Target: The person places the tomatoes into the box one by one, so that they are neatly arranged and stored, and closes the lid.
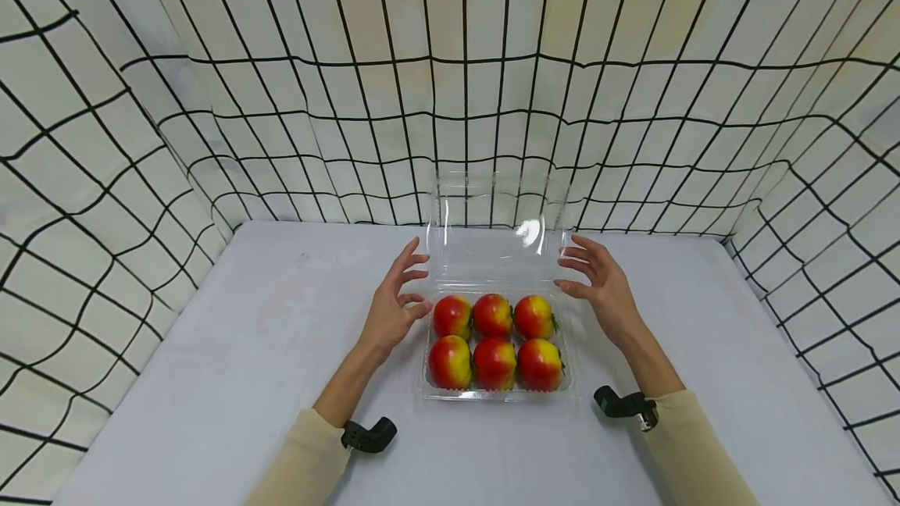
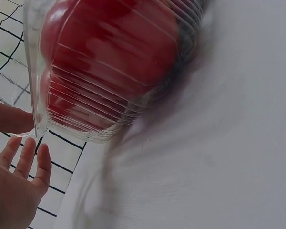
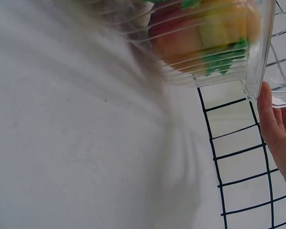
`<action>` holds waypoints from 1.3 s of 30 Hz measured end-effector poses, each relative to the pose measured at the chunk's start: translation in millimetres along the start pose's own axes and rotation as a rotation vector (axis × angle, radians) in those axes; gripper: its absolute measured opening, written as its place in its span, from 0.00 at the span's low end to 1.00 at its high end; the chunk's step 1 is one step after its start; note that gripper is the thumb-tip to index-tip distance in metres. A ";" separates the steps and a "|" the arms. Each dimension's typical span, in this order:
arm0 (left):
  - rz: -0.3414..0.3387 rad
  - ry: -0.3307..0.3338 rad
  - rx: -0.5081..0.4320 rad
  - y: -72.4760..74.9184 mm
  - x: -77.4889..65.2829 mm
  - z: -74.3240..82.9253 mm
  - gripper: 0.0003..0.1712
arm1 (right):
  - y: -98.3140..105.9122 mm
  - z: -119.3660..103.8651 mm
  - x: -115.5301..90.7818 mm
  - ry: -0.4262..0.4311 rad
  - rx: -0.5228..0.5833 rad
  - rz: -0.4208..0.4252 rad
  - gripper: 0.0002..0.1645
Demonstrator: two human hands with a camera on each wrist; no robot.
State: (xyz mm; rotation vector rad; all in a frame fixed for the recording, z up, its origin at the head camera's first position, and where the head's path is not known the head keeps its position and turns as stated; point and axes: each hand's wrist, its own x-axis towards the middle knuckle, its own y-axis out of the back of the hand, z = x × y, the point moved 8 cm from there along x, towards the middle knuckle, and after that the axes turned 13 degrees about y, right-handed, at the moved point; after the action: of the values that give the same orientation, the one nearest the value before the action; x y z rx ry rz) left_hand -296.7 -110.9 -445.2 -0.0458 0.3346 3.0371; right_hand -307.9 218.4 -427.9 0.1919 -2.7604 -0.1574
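A clear plastic clamshell box [image 1: 498,395] sits on the table with its lid [image 1: 485,256] raised at the back. Several red-and-yellow apples [image 1: 494,363] fill it in two rows; green leaf-like bits [image 3: 219,57] show through its side in the right wrist view. At the lid's left side is my left hand [image 1: 394,307], fingers spread and loosely bent, thumb near the box's back left corner. Opposite it, my right hand [image 1: 605,287] has its fingertips at the lid's right edge. Whether the fingertips touch the plastic is hard to tell.
A white tabletop [image 1: 281,365] spreads around the box. Black wire grid panels [image 1: 366,92] enclose the back and both sides, the back one close behind the lid. Black devices are strapped to the left wrist [image 1: 369,436] and right wrist [image 1: 624,404].
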 end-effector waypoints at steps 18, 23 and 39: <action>-0.011 -0.042 -0.115 0.5 12.3 24.5 0.51 | -0.3 -9.5 1.3 0.097 0.195 0.052 0.39; 0.021 -0.061 -0.136 2.8 13.2 29.8 0.47 | 0.9 -11.3 2.0 0.116 0.175 0.048 0.38; 0.067 -0.157 -0.134 4.2 12.8 32.1 0.36 | 7.1 -60.5 12.5 0.264 0.195 0.125 0.35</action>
State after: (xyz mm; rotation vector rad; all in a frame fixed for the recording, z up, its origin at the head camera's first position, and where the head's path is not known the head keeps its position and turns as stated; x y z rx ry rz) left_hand -310.5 -106.9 -413.4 0.1983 0.1222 3.0993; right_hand -298.0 218.3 -366.5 0.0833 -2.5122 0.1594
